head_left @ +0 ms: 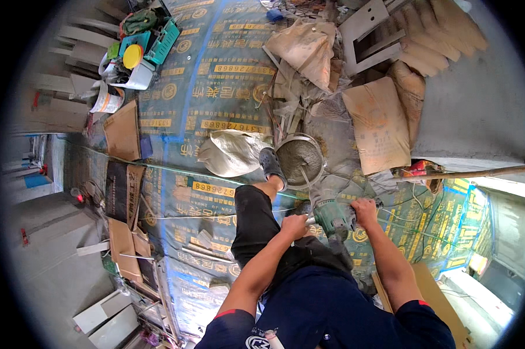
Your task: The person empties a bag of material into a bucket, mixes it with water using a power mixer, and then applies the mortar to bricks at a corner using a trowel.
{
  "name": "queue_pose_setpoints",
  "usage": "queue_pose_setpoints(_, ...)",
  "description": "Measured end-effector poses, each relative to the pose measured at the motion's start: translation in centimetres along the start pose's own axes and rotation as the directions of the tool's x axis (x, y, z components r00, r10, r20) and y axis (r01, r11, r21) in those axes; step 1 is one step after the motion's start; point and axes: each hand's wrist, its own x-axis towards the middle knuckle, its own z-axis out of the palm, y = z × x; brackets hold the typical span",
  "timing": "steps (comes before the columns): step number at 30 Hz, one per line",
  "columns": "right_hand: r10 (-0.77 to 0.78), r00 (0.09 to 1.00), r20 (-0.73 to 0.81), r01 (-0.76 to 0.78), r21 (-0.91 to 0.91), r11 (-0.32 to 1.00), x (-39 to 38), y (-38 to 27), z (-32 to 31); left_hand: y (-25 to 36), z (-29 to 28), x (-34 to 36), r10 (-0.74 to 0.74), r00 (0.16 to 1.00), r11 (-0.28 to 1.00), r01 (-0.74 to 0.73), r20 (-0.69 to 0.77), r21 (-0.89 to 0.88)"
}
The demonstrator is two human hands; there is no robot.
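Note:
My left hand (295, 225) is closed round a side handle of a green power mixer (334, 215), below the middle of the head view. My right hand (364, 209) grips the handle on the mixer's other side. The tool's metal shaft runs into a round bucket (300, 152) of wet grey mixture, its lower end hidden in it. My foot in a dark clog (272, 168) rests against the bucket's left side. Beside it lies a white woven sack (227, 152), crumpled on the printed floor covering.
Paper sacks (373, 125) lie right of the bucket near a long stick (466, 174). Plastic bins (131, 64) with tools stand at the upper left, cardboard (123, 247) lies along the left, and panels (367, 38) are at the upper right. Thin cords cross the floor.

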Motion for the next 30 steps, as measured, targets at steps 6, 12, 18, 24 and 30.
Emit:
queue_pose_setpoints(6,-0.014,1.0,0.015,0.013,0.036,0.999,0.8,-1.0,0.2,-0.9,0.2,-0.7,-0.043,0.999,0.999,0.043,-0.004,0.001)
queue_pose_setpoints(12,-0.108,0.994,0.021,0.108,-0.023,0.994,3.7,-0.8,-2.1,-0.2,0.1,-1.4,-0.099,0.994,0.994,0.096,-0.046,-0.051)
queue_pose_setpoints(18,-0.183,0.982,0.046,0.184,-0.014,0.983,6.7,-1.2,-4.9,0.6,0.0,-2.4,-0.129,0.985,0.974,0.103,-0.118,-0.201)
queue_pose_setpoints(24,-0.276,0.96,0.035,0.278,-0.092,0.956,9.9,-2.3,-6.9,1.0,0.0,-3.2,-0.177,0.978,0.942,0.137,-0.107,-0.307)
queue_pose_setpoints(30,-0.3,0.94,0.16,0.329,-0.2,0.923,11.6,-4.6,-9.2,0.3,1.4,-3.2,-0.272,0.954,0.911,0.212,-0.128,-0.354)
